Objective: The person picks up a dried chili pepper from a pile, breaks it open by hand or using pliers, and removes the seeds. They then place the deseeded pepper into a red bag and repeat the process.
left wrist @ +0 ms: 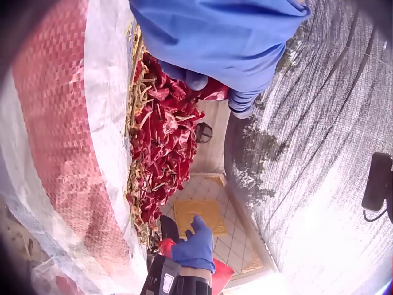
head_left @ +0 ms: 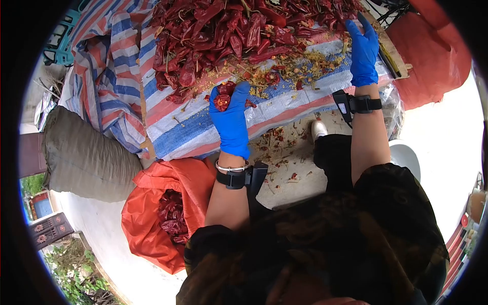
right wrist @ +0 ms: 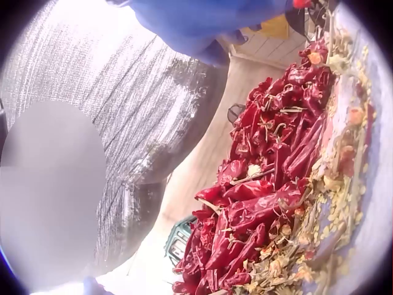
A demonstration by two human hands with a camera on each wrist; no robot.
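Note:
A large heap of dried red chilies [head_left: 218, 35] lies on a striped plastic sheet [head_left: 178, 134], with yellow seeds and stem bits along its near side. The blue-gloved left hand [head_left: 231, 119] grips several chilies [head_left: 222, 101] at the sheet's near edge; in the left wrist view red skin shows beneath the left hand [left wrist: 215, 43]. At the heap's right side, the gloved right hand [head_left: 364, 53] has its fingers extended and apart, with nothing seen in it. The right wrist view shows the right hand [right wrist: 202, 21] above the far end of the chilies [right wrist: 264, 184].
An open red sack [head_left: 173, 178] holding chilies stands below the sheet's left part, beside a stuffed grey-green sack [head_left: 89, 155]. A big red bag [head_left: 432, 61] is at the right. A pale basin [head_left: 405, 157] sits by the right forearm. Chili scraps litter the floor [head_left: 300, 178].

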